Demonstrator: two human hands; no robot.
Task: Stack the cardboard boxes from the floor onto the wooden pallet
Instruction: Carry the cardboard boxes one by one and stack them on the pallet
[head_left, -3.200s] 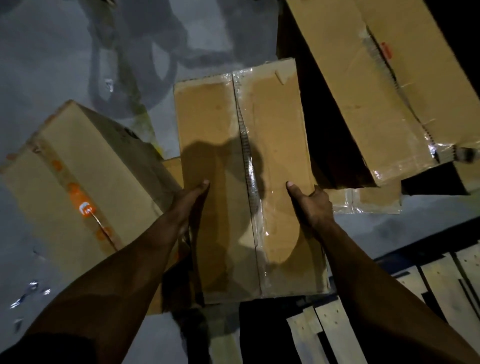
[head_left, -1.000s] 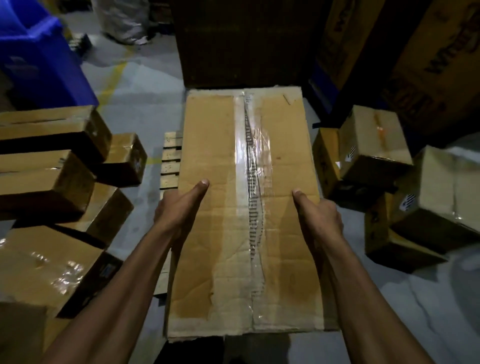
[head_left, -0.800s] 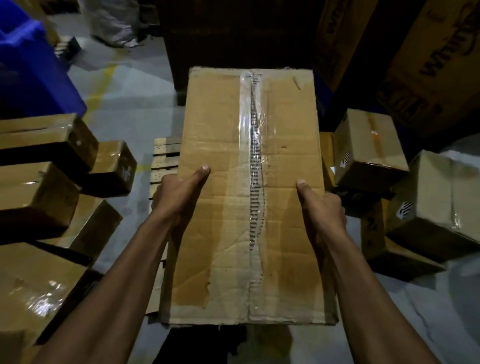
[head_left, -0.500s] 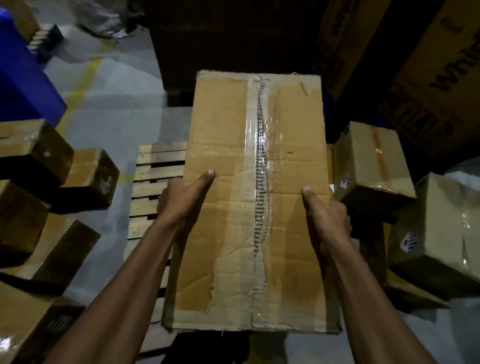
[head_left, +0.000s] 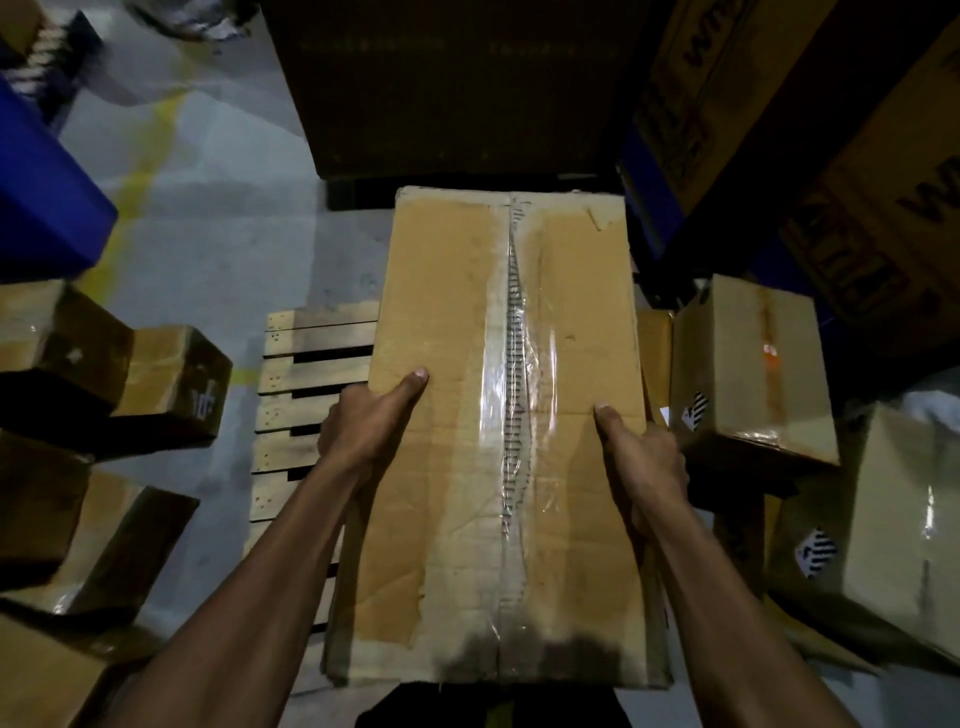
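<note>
A long cardboard box (head_left: 457, 322) with clear tape along its middle seam fills the centre of the head view. My left hand (head_left: 363, 421) grips its left edge, thumb on top. My right hand (head_left: 641, 457) grips its right edge the same way. The box hangs over the wooden pallet (head_left: 306, 364), whose slats show to the left of it. Most of the pallet is hidden under the box.
Several cardboard boxes (head_left: 62, 364) lie on the grey floor at the left. More boxes (head_left: 748, 364) crowd the right side. A blue bin (head_left: 36, 197) stands at far left. A dark large box (head_left: 457, 88) and printed cartons (head_left: 841, 156) rise behind.
I lifted the box from the floor pile and turned with it. Over the last second the pallet has come closer under the box; both hands keep their grip.
</note>
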